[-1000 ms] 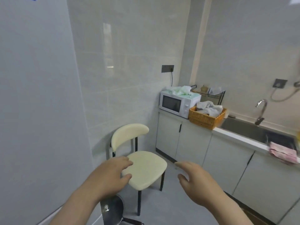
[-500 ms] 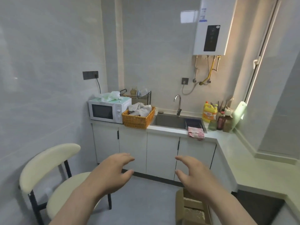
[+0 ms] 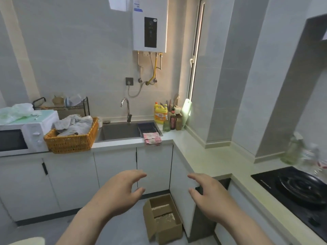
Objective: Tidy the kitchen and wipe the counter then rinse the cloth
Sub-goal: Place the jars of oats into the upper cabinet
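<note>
A pink cloth (image 3: 152,138) hangs over the front edge of the steel sink (image 3: 120,132), under a curved tap (image 3: 126,108). The pale L-shaped counter (image 3: 208,160) runs from the sink corner toward me on the right. My left hand (image 3: 120,193) and my right hand (image 3: 208,197) float in front of the cabinets, well short of the counter, fingers spread and holding nothing.
A wicker basket (image 3: 70,138) of grey rags and a white microwave (image 3: 23,133) stand left of the sink. Yellow detergent (image 3: 160,114) and bottles fill the back corner. A black gas hob (image 3: 300,190) sits at right. An open cardboard box (image 3: 162,218) lies on the floor.
The view has swung right, from the chair and left wall to the sink corner and hob. Both hands stay raised and empty in front of me.
</note>
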`<state>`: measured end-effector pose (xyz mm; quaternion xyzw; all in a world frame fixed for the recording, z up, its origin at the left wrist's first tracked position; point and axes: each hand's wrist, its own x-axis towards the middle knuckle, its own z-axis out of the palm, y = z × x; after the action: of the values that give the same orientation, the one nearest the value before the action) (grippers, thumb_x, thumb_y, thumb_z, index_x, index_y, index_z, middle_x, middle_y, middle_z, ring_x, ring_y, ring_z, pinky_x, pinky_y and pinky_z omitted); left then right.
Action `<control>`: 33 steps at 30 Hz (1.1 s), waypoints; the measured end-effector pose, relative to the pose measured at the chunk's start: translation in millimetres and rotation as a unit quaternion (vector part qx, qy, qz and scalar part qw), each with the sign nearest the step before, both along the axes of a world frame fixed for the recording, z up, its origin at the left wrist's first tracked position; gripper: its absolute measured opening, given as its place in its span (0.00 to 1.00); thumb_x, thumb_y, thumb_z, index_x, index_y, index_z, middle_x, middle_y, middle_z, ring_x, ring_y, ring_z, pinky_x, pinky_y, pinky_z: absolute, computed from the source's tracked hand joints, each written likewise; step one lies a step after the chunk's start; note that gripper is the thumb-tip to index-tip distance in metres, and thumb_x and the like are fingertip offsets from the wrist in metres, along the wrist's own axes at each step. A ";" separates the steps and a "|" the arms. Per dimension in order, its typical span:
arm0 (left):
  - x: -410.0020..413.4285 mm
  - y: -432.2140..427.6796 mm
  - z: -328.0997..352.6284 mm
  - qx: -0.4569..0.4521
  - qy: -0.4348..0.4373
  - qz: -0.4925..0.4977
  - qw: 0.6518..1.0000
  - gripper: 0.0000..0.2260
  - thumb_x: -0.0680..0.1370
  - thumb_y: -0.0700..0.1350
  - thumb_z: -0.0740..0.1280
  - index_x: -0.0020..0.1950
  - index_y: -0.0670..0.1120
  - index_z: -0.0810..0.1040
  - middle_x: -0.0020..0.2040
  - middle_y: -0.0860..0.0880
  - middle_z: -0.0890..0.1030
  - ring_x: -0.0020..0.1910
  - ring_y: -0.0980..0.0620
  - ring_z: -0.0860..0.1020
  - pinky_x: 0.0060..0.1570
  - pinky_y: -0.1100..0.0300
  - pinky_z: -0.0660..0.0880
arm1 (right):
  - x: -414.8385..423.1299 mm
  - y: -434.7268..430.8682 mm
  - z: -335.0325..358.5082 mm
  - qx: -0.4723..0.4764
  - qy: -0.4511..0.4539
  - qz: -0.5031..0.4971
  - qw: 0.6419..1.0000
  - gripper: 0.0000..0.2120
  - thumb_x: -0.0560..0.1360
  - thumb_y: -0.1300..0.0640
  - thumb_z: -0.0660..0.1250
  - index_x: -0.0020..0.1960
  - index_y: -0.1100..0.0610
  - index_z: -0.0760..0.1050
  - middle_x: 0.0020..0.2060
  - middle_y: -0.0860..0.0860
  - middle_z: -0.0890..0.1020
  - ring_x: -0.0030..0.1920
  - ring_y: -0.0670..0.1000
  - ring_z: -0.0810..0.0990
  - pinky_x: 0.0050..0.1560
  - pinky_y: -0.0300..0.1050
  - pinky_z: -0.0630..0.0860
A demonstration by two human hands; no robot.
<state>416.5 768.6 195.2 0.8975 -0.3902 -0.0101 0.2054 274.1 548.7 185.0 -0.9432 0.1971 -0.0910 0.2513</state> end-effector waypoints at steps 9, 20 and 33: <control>42.4 -39.4 -20.8 0.007 0.009 -0.128 0.992 0.23 0.81 0.56 0.60 0.76 0.60 0.61 0.74 0.62 0.65 0.72 0.62 0.64 0.69 0.65 0.61 | -9.5 10.2 -11.4 0.004 0.026 -0.117 0.993 0.22 0.81 0.48 0.59 0.74 0.41 0.63 0.71 0.37 0.68 0.71 0.41 0.66 0.66 0.35 0.62; -27.7 -144.4 -30.4 0.013 0.030 -0.327 0.944 0.23 0.81 0.55 0.60 0.76 0.61 0.62 0.73 0.64 0.66 0.71 0.62 0.66 0.68 0.63 0.64 | -129.7 -9.5 -25.5 0.020 0.027 -0.331 0.943 0.22 0.80 0.48 0.61 0.73 0.41 0.65 0.71 0.38 0.68 0.69 0.41 0.68 0.68 0.39 0.64; -183.7 -228.5 -22.2 0.025 -0.003 -0.446 0.895 0.23 0.81 0.55 0.60 0.76 0.59 0.61 0.74 0.62 0.65 0.73 0.61 0.63 0.70 0.64 0.61 | -300.1 -37.0 -33.1 0.029 -0.004 -0.447 0.894 0.21 0.80 0.49 0.62 0.73 0.42 0.66 0.69 0.37 0.70 0.68 0.41 0.68 0.66 0.37 0.65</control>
<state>232.8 540.1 173.0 0.6342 -0.7496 -0.1076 0.1559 -26.0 511.7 151.9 -0.7476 0.5998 -0.1915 0.2116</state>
